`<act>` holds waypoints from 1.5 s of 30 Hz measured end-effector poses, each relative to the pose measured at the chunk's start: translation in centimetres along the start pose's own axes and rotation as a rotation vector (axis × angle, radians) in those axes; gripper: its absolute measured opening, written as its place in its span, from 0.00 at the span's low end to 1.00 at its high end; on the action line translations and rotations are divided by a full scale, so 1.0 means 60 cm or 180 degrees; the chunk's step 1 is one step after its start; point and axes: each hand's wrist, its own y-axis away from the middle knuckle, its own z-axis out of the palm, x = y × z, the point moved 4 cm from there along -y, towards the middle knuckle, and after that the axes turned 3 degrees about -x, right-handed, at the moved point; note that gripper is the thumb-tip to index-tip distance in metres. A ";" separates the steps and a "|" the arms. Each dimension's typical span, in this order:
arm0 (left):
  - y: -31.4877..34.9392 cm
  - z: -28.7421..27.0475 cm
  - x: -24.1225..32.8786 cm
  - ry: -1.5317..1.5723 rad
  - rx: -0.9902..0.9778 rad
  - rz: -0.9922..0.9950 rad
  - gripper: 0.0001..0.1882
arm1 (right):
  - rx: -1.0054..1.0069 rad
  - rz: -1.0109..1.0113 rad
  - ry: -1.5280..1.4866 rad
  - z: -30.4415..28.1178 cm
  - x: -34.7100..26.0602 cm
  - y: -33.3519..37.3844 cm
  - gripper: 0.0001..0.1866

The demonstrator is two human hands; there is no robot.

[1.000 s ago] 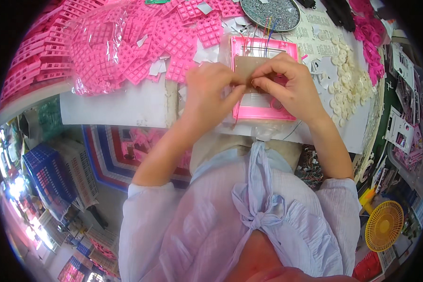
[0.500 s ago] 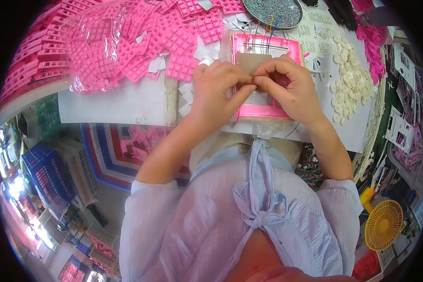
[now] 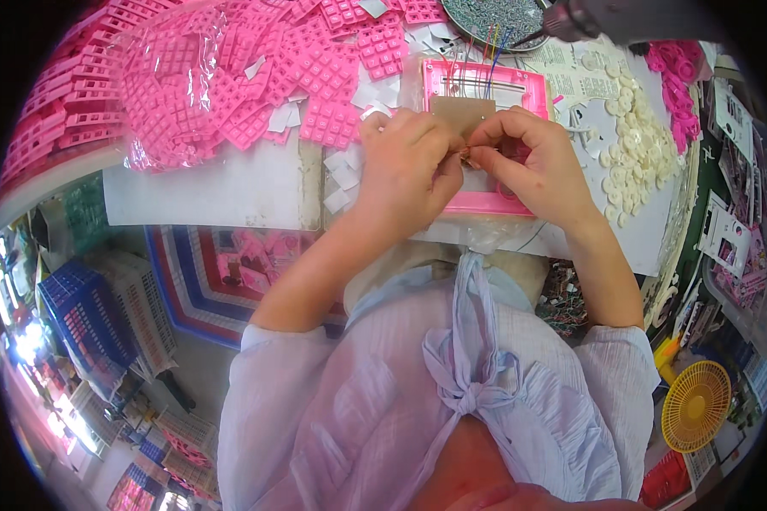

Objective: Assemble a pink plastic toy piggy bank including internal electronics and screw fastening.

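Pink plastic frames the work: a shallow case (image 3: 486, 203) lies on the worktop (image 3: 213, 198) straight in front of the person, with clear plastic wrap (image 3: 483, 235) showing at its near edge. Both hands are over it, the left hand (image 3: 412, 170) covering much of its left side and the right hand (image 3: 533, 166) crossing its right rim. Thumb and forefinger of each are drawn into a narrow pinch, and the two pinches meet at a small coppery piece (image 3: 465, 157), perhaps a wire end, though it is too small to be sure.

That piece sits just on the near side of the brown board (image 3: 462, 115), between the two sets of fingertips. Coloured wires (image 3: 490, 68) rise beyond the board, past the far rim of the case.

Fine work like this seems best done with a light pinch: one hand should steady the piece while the other makes small turns, so that thin strands are not snapped. Resting the wrists low would help, and pressing on the board is best avoided. The loose wires need care too, since a knuckle could snag them and tug at a joint.
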 end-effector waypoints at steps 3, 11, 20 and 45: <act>0.000 -0.001 0.001 -0.0106 -0.0009 -0.0050 0.08 | 0.0053 -0.0093 0.0167 0.001 0.006 0.000 0.07; -0.001 -0.009 0.005 -0.0176 -0.0024 -0.0282 0.06 | 0.0238 -0.0212 -0.0187 -0.002 0.005 0.004 0.07; 0.001 -0.006 -0.001 0.0164 -0.0057 -0.0374 0.05 | 0.0275 -0.0171 -0.0289 0.000 0.010 0.006 0.07; 0.002 -0.002 -0.043 0.2083 -0.1118 -0.2018 0.07 | 0.0918 -0.2064 0.1542 0.041 -0.015 0.035 0.09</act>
